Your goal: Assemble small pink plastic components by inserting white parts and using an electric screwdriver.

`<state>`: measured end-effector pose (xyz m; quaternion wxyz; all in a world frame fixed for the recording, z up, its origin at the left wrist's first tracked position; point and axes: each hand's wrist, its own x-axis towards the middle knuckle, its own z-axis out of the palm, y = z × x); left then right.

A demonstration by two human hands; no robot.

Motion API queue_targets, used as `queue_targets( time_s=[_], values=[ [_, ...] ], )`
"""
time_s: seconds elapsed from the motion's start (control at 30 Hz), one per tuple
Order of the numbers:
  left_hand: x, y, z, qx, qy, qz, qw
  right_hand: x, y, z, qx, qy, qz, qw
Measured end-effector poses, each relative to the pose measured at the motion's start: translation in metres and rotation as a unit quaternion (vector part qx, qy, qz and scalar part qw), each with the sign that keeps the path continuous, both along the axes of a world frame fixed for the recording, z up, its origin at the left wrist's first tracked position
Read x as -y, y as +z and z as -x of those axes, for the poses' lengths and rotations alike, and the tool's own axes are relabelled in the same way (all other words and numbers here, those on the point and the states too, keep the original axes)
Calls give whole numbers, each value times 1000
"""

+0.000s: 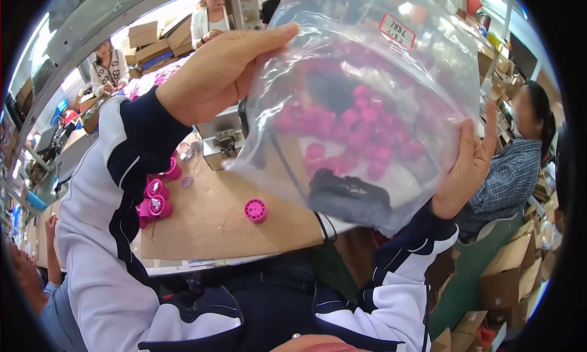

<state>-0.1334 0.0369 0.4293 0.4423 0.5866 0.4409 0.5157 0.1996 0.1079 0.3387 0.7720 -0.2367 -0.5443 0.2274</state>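
Note:
A large clear plastic bag is held up in front of me, with a red-bordered paper label near its top. My left hand grips its upper left edge, thumb in front and fingers hidden behind the plastic. Along the lower right edge, my right hand pinches the bag with one finger pointing up. Many pink round parts and a dark object show through the plastic; whether they lie inside or behind it I cannot tell. Beneath my left forearm are several pink spool-like parts.
One pink slotted wheel-like part lies on the brown cardboard-covered table. A small metal device stands behind it. A person in a checked shirt sits at right; others work at far left. Cardboard boxes crowd the right floor.

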Motion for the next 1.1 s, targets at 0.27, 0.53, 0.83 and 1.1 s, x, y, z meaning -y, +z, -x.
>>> queue_targets(
  time_s=[0.27, 0.53, 0.83, 1.1],
  values=[
    [-27, 12, -24, -312, -12, -266, 912, -2, -4, -38, 105, 17, -17, 994],
    [-3, 14, 9, -545, 8, -339, 767, 25, 12, -90, 353, -393, 175, 831],
    [43, -6, 44, -404, 30, -236, 883, 5, -42, -146, -8, 145, -4, 989],
    [-31, -3, -26, -268, 34, -138, 953, -12, -31, -111, 68, 14, 116, 991]
  ],
)
